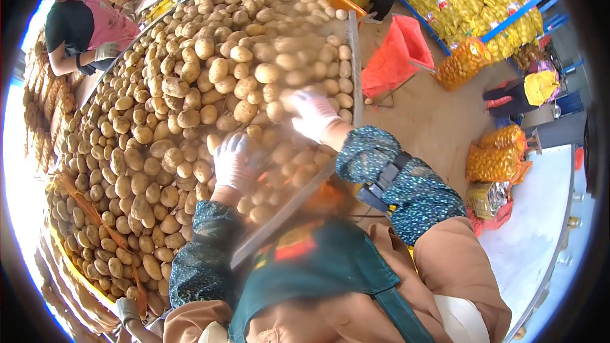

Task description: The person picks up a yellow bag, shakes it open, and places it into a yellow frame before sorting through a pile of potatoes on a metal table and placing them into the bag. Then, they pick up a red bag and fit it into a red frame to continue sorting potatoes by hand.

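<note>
Potatoes (171, 108) lie heaped over a large table with a metal edge (356, 63). My left hand (235, 164), in a pale glove, rests on potatoes near the middle of the heap, fingers pointing away from me and somewhat apart. Further right, my right hand (310, 113), also gloved, is over the potatoes near the table's right side; its fingertips are blurred, and what they hold, if anything, cannot be made out. A lens smear blurs the potatoes around and beyond both hands.
A metal bar (283, 216) runs along the near edge. Right of the table stands a red bag on a frame (397, 54), with sacks of potatoes (495, 159) beyond. A person in a pink apron (105, 19) is at the left; other people stand across the table.
</note>
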{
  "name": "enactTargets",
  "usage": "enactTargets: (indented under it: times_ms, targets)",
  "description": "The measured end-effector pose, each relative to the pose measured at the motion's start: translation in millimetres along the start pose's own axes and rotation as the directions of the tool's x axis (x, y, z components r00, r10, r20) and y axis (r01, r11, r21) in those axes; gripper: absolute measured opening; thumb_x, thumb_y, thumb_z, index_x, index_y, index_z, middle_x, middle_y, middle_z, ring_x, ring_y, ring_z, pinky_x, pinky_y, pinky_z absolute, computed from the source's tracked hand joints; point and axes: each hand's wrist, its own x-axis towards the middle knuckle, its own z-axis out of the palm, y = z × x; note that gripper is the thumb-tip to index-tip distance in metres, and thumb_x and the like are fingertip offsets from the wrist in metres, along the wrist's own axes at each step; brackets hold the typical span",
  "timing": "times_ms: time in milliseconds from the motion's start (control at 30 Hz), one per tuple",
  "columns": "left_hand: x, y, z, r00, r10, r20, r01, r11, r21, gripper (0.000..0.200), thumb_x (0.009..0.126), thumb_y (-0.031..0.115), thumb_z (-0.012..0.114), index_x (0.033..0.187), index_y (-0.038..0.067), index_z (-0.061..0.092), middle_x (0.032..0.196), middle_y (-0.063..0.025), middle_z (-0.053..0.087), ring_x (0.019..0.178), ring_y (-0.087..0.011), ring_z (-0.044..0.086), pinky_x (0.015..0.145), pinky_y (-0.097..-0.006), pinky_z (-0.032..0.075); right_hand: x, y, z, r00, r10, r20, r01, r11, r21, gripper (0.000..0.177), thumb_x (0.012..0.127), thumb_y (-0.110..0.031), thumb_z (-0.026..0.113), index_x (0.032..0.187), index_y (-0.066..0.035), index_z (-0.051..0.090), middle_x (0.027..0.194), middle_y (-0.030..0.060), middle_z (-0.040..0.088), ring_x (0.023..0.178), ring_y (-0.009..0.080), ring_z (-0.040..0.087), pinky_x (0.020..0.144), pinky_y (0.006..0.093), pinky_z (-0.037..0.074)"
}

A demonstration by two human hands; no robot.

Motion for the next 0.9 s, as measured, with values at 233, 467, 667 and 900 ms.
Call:
enactTargets:
  times_ms: [233,467,667,900]
  targets:
    - [71,-48,15,0.981,-0.189,0.042,0.193,0.973,-0.123,0.050,0.080,0.026,0.070,0.123,0.003,0.058,0.116,-0.0188,0.061,0.110,-0.0365,0.058,0.093,-0.0424,0.048,59,-1,43,0.972,0.074,0.224,0.077,0.799,-0.596,0.043,0.078,-0.016,0.063,0.119,-0.010,0.056,0.120,0.0153,0.058,0.115,0.0297,0.056,0.098,0.0446,0.040]
    - [127,-45,38,0.892,-0.266,0.366,0.205,0.959,0.196,0.076,0.079,0.035,0.074,0.139,0.004,0.041,0.117,-0.0171,0.059,0.111,-0.0317,0.059,0.092,-0.0434,0.048,35,-20,23,0.989,-0.014,0.144,0.017,1.000,-0.022,0.060,0.070,-0.016,0.075,0.126,-0.006,0.055,0.118,0.0142,0.058,0.110,0.0312,0.058,0.096,0.0396,0.049]
    - [106,-82,45,0.971,-0.195,0.136,0.223,0.945,-0.240,0.082,0.078,0.029,0.074,0.145,-0.001,0.036,0.119,-0.0251,0.059,0.106,-0.0372,0.059,0.094,-0.0418,0.048,2,-14,22,0.842,0.397,0.366,-0.394,-0.011,0.919,0.053,0.079,-0.005,0.070,0.130,-0.009,0.054,0.119,0.0082,0.060,0.107,0.0227,0.061,0.092,0.0361,0.054]
    - [45,-83,5,0.806,-0.117,0.580,0.222,-0.849,-0.480,0.055,0.088,0.055,0.053,0.107,0.003,0.061,0.107,-0.0176,0.063,0.110,-0.0385,0.055,0.100,-0.0636,0.039,11,-79,25,0.893,0.387,0.230,-0.266,0.041,0.963,0.053,0.085,-0.005,0.070,0.134,-0.007,0.051,0.120,0.0055,0.057,0.109,0.0168,0.057,0.093,0.0301,0.052]
